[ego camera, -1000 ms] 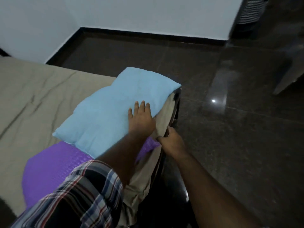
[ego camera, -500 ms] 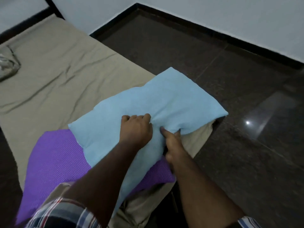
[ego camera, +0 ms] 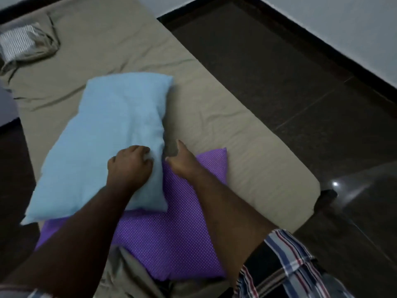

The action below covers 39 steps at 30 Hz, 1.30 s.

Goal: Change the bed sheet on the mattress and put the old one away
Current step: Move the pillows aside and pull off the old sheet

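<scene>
On the bed sheet [ego camera: 225, 108], left hand [ego camera: 129, 164] grips blue pillow [ego camera: 111, 134] lying diagonally

dim room, soft motion blur, glare spot on glossy floor [ego camera: 335, 184] at right.

Two bare forearms reach in from the bottom edge, ending in a left hand [ego camera: 129, 166] and a right hand [ego camera: 182, 162]. The right sleeve [ego camera: 287, 261] is a short plaid one, striped in blue, white, red and dark lines. The left sleeve [ego camera: 32, 294] barely shows at the bottom left corner, blurred, and seems to be the same plaid.
</scene>
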{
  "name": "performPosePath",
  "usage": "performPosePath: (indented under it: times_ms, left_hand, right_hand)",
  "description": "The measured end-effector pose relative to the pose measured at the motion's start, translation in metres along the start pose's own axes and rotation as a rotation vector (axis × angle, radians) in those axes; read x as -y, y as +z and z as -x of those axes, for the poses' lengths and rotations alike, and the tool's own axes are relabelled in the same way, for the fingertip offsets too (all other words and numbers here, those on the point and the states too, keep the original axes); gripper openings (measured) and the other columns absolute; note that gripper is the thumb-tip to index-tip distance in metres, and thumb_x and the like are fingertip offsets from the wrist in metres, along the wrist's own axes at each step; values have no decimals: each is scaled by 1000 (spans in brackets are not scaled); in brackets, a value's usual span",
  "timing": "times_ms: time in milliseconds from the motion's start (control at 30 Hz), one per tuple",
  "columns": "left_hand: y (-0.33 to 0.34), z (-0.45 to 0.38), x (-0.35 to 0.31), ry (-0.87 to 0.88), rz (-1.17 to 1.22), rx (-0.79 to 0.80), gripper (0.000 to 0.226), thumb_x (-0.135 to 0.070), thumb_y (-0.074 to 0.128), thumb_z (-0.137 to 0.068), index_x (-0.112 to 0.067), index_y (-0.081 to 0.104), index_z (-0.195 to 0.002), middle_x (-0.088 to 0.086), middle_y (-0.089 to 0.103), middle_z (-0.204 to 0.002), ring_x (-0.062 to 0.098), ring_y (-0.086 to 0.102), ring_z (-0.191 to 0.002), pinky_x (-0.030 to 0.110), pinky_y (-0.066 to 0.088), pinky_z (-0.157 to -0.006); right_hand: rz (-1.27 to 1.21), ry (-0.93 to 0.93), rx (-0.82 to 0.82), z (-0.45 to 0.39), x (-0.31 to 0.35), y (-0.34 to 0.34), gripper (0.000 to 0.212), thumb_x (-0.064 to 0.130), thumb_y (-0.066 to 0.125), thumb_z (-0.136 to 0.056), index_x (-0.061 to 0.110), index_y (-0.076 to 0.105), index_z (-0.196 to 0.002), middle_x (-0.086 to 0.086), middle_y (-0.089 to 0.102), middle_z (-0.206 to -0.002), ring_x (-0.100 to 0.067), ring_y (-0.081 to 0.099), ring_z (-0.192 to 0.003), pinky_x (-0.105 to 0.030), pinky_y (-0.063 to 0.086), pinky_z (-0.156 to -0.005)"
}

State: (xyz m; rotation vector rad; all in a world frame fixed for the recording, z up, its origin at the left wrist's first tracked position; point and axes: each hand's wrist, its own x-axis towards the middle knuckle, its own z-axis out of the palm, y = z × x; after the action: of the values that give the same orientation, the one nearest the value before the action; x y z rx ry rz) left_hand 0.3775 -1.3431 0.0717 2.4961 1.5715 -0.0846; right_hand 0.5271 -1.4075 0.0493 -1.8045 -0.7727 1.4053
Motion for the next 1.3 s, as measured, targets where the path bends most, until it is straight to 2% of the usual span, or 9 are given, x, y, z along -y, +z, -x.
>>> performPosePath:
  times_ms: [133,300,467,700,800,933,1000,1200,1300]
  left_hand:
    - [39,0,-20,5,-48,130,50,-39,61,-93,-20,57,-139,2,49,-151,36,35,-143,62,27,-113]
    - [67,9,-117,189,-73,-106,32,-29,66,-85,-12,67,-113,11,67,-118,40,55,-123,61,33,-107]
    - [102,27,-271,227,110,183,26,-37,51,-95,-19,65,-106,8,68,-102,33,66,-92,42,54,-74]
    - [179,46,-449,-19,134,556,43,-49,45,-100,-14,63,-117,9,66,-115,27,62,-107,40,52,-93]
    - [207,37,-505,-228,161,630,63,-58,43,-100,-9,56,-137,15,59,-134,33,55,-125,43,43,-107]
    - [236,19,-526,-360,185,637,81,-77,44,-83,-9,71,-117,13,71,-112,33,64,-112,48,47,-103]
    - [246,9,-522,-373,162,667,70,-73,51,-82,-9,73,-102,8,74,-98,30,68,-100,46,52,-96]
    - [255,9,-521,-391,84,556,46,-43,46,-94,-9,60,-122,13,65,-120,34,60,-115,43,49,-99]
    - [249,17,-514,-407,188,501,42,-43,45,-86,-10,68,-94,11,71,-94,31,66,-90,38,54,-78]
  right_hand:
    - [227,-16,-41,14,-41,-26,76,22,61,-96,8,20,-158,-14,32,-161,-27,33,-146,-30,26,-115]
    - [350,88,-208,49,-105,-98,69,19,64,-91,4,36,-152,-18,47,-150,-31,45,-138,-32,34,-112]
    - [401,222,-323,86,-169,-204,66,21,59,-93,8,35,-154,-13,43,-153,-27,39,-141,-29,28,-114]
    - [345,302,-436,113,-257,-350,44,26,54,-93,23,56,-136,-6,60,-132,-29,58,-121,-38,50,-97]
    - [298,308,-431,114,-288,-395,38,30,53,-98,19,58,-133,-7,62,-128,-29,59,-119,-34,46,-96]
    - [315,333,-365,105,-316,-436,41,23,47,-102,13,51,-142,-10,57,-139,-28,54,-127,-33,43,-100]
    - [311,333,-315,100,-323,-444,42,23,46,-102,14,50,-142,-9,57,-139,-28,53,-127,-34,43,-99]
    - [299,283,-227,84,-328,-447,37,21,50,-98,13,57,-134,-8,60,-134,-28,57,-121,-35,45,-94]
    - [362,289,-183,75,-330,-446,43,24,49,-98,19,50,-141,-8,56,-138,-30,54,-125,-38,44,-97]
